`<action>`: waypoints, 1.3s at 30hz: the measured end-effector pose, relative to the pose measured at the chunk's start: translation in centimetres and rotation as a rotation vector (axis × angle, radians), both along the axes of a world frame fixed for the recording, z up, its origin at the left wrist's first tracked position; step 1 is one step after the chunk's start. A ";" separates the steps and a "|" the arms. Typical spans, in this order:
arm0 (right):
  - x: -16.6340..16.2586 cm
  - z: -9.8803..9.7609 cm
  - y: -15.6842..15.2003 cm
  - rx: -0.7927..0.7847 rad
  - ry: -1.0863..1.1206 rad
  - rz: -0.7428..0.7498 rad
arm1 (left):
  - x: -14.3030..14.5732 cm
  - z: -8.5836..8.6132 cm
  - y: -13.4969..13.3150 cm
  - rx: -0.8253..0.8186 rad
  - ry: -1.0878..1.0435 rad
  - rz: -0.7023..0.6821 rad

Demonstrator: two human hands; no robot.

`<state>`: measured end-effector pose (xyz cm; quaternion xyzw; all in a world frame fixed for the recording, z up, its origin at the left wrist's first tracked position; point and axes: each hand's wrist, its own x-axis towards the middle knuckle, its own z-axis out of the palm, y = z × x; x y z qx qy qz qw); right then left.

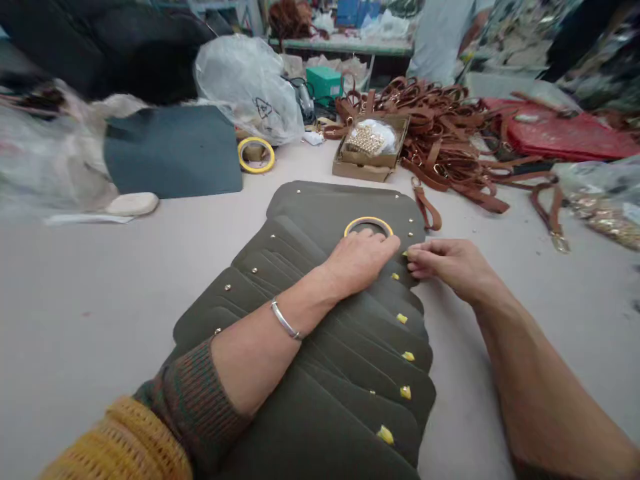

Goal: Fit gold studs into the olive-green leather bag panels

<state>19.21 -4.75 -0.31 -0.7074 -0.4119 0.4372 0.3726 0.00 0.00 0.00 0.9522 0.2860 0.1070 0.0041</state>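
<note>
Overlapping dark olive-grey panels (320,200) lie fanned in a stack on the table, with small metal studs along both sides. My left hand (361,261) is closed around the near side of a yellow tape roll (369,219), low over the upper panels. At the panels' right edge, my right hand (453,267) pinches a small piece of yellow tape (405,253) between thumb and finger. Further yellow tape pieces (401,319) sit in a row down the right side of the panels. My left forearm crosses the stack and hides part of it.
Beyond the panels stands a cardboard box (363,170) of gold-coloured hardware. Brown straps (445,140) are heaped behind it at right. Another yellow tape roll (257,169) leans by a blue-grey sheet (175,153). Plastic bags (250,83) lie around, and a person (443,40) stands at the back.
</note>
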 end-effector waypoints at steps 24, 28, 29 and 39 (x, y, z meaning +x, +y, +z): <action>0.5 0.0 -1.0 -0.057 -0.364 0.357 | -0.4 0.1 0.3 -0.183 0.012 -0.093; 0.0 0.3 -0.9 -0.008 -0.596 0.414 | -0.4 -0.1 0.4 -0.189 -0.002 -0.094; -0.3 0.5 -0.9 -0.009 -0.637 0.419 | -0.4 -0.1 0.4 -0.189 -0.005 -0.095; 0.9 1.5 -1.8 0.062 -0.539 0.345 | -0.3 -0.3 0.6 -0.205 -0.013 -0.092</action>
